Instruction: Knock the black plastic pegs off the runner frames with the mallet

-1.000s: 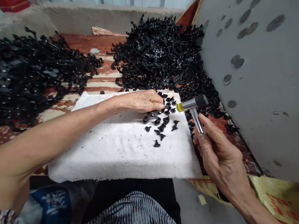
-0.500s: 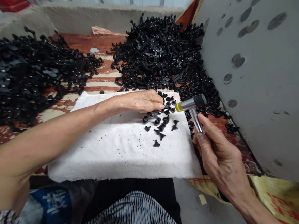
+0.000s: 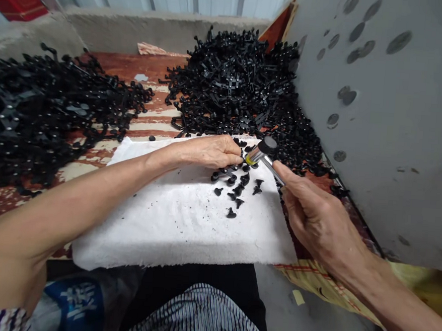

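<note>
On the cloth, the left hand is pinching what looks like a bracket; the right hand is clutching a hammer just beside it; studs are lying nearby.

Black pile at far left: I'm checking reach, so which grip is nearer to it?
Left. The left grip is over the white cloth, right of the black pile; the right grip, holding the hammer, is farther right, by the cloth's right edge.

The near half of the white cloth gives passing room. A hammer blocks its far right corner; a black heap stands behind.
</note>
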`<state>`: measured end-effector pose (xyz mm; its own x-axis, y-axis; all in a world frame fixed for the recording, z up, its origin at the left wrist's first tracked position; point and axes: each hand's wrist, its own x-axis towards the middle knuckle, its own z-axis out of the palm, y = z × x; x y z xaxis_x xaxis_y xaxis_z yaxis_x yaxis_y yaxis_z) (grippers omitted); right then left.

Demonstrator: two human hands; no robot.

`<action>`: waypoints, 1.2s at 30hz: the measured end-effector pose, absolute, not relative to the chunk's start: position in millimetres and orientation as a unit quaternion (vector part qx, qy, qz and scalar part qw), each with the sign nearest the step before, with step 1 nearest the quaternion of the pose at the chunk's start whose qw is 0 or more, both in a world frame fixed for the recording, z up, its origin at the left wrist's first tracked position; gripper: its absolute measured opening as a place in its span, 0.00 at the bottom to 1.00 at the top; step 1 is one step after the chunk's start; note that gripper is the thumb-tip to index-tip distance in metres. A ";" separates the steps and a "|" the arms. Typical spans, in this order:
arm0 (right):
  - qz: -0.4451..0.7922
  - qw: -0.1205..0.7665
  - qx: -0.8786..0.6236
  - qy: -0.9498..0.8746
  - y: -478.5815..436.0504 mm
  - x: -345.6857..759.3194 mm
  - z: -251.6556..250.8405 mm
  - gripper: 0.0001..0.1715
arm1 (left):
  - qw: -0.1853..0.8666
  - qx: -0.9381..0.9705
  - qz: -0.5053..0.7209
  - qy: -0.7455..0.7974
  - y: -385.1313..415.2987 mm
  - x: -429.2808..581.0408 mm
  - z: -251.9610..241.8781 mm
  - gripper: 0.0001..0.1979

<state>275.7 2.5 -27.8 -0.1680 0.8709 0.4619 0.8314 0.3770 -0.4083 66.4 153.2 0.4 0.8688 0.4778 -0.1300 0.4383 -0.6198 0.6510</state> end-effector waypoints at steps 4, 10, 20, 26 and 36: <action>0.030 0.337 -0.553 -0.761 -1.9 273.0 -11.0 0.31 | 0.348 0.895 0.018 0.279 151.3 67.1 1.3 0.15; -0.006 0.309 -0.556 -0.772 0.1 272.1 -10.9 0.31 | 0.344 0.897 0.022 0.275 152.1 65.1 -0.8 0.14; -0.025 0.283 -0.571 -0.771 -2.5 275.1 -15.3 0.31 | 0.328 0.904 0.035 0.272 149.3 65.9 -1.7 0.14; -0.057 0.371 -0.533 -0.758 -4.4 268.2 4.1 0.32 | 0.321 0.908 0.034 0.267 149.4 64.6 -3.4 0.16; -0.029 0.258 -0.548 -0.795 3.1 275.8 -27.6 0.31 | 0.300 0.914 0.044 0.268 144.8 68.3 -0.4 0.13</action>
<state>275.8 3.1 -27.6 -0.2657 0.8565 0.4425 0.8867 0.3972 -0.2365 68.3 144.8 -0.4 0.8524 0.5165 -0.0809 0.4639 -0.6759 0.5726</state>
